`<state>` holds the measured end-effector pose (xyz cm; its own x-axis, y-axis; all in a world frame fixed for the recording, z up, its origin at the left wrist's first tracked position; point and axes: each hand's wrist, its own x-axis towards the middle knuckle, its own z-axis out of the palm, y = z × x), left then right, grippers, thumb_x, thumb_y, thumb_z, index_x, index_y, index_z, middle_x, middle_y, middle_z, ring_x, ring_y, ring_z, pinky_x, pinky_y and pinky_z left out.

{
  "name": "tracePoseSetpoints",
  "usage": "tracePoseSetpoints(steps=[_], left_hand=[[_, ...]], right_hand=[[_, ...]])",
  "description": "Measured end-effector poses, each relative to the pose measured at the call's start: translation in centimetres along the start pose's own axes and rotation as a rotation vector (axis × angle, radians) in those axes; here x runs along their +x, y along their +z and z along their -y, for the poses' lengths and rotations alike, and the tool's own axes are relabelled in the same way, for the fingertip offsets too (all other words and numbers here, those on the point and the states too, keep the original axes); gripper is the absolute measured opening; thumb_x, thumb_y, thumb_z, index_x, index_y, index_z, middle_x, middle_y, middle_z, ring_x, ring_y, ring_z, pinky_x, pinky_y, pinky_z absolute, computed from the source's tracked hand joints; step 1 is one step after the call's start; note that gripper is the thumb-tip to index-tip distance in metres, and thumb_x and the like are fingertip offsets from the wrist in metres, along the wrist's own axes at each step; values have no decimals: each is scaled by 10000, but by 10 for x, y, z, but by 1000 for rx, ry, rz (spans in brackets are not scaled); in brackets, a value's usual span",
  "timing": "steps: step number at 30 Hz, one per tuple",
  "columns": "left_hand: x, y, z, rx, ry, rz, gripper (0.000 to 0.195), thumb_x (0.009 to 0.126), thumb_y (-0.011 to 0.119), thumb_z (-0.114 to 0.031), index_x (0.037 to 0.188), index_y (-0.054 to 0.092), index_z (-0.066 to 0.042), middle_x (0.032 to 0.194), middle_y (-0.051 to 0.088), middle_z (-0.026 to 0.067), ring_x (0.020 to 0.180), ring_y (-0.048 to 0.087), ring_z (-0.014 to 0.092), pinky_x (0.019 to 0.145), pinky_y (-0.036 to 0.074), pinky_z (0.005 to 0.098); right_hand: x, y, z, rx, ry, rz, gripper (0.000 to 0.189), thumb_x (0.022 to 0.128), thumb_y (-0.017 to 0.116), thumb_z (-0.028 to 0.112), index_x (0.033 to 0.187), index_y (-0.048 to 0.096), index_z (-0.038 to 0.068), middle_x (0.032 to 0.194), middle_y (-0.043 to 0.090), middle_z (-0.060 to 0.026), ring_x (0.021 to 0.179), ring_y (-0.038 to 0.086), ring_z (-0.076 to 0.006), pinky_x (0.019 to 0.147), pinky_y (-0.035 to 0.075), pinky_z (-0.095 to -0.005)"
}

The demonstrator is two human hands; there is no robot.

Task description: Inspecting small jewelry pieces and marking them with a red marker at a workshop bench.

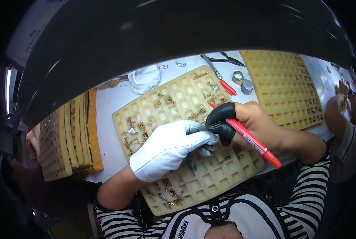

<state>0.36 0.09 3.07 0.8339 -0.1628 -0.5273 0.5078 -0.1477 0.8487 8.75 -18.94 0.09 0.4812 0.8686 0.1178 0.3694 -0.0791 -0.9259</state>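
Observation:
A yellowish grid tray (209, 179) of square pockets lies before me, with gold-coloured and silver-coloured jewellery pieces (132, 128) in some pockets. My left hand (172, 149), in a white glove with grey fingers, is over the tray's middle, its fingertips together near my right hand's. Whatever may be between those fingertips is too small to make out. Black finger covers are on my right hand (240, 125), which holds a red marker pen (249, 140) slanting across the palm, its capped end towards the lower right.
Another grid tray (273, 89) lies at the right, and several stacked trays (76, 134) stand at the left. Behind are a white cloth (145, 79), pliers (230, 59), a metal loupe (243, 82) and a red-ended tool (227, 87). A co-worker's arm (336, 110) is at far right.

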Motion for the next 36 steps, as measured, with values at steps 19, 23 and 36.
tracePoseSetpoints(steps=[19,23,36], left_hand=[[7,-2,20,-364,41,182,291,898,568,-195,1078,606,30,982,647,84,874,620,133,770,515,246],[8,-2,15,-282,17,164,301,899,582,-224,1075,611,18,949,645,61,842,613,115,740,511,230],[10,-2,21,-325,-17,136,293,868,618,-144,1096,573,34,970,629,81,837,611,143,721,522,281]], right_hand=[[5,-2,-4,295,234,-15,109,907,565,104,970,592,19,785,607,-10,573,498,-23,493,389,-162],[7,1,-8,296,218,-10,113,902,572,95,978,591,14,812,610,-16,634,531,-34,539,432,-177],[5,1,-5,314,172,-27,107,904,574,109,948,588,12,793,608,-14,612,532,-41,512,434,-180]])
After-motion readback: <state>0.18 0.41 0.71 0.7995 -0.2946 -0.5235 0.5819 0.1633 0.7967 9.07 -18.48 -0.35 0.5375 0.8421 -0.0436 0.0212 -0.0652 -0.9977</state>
